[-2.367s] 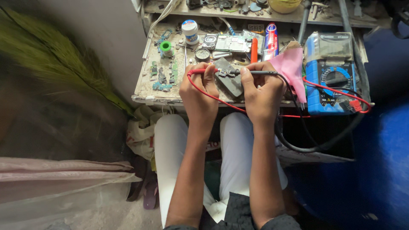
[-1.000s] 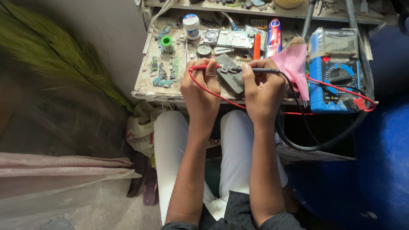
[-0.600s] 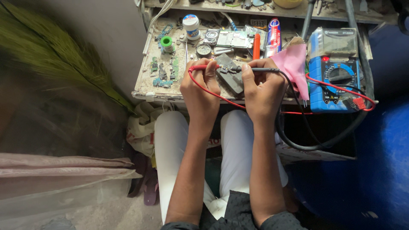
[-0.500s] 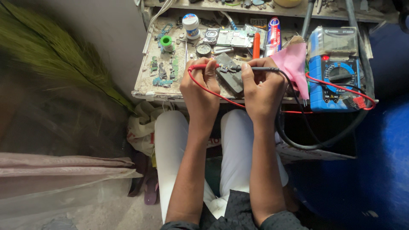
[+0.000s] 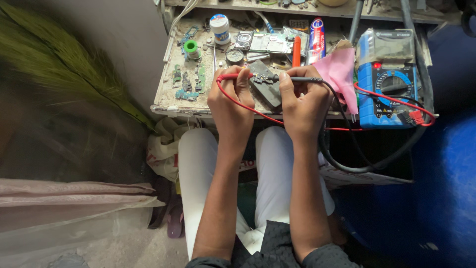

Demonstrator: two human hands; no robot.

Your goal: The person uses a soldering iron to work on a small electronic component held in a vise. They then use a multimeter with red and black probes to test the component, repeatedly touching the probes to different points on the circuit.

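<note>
Our left hand (image 5: 233, 101) held the red probe (image 5: 229, 77) & our right hand (image 5: 303, 101) the black probe (image 5: 300, 79), tips on the grey board (image 5: 265, 89) on the tabletop (image 5: 166, 97). Nothing moved since before, so we kept testing w/ the blue meter (image 5: 389, 82).

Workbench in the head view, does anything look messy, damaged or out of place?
Yes. The workbench is grimy and strewn with loose green circuit board pieces. A pink cloth droops over its front edge beside the blue multimeter.
</note>
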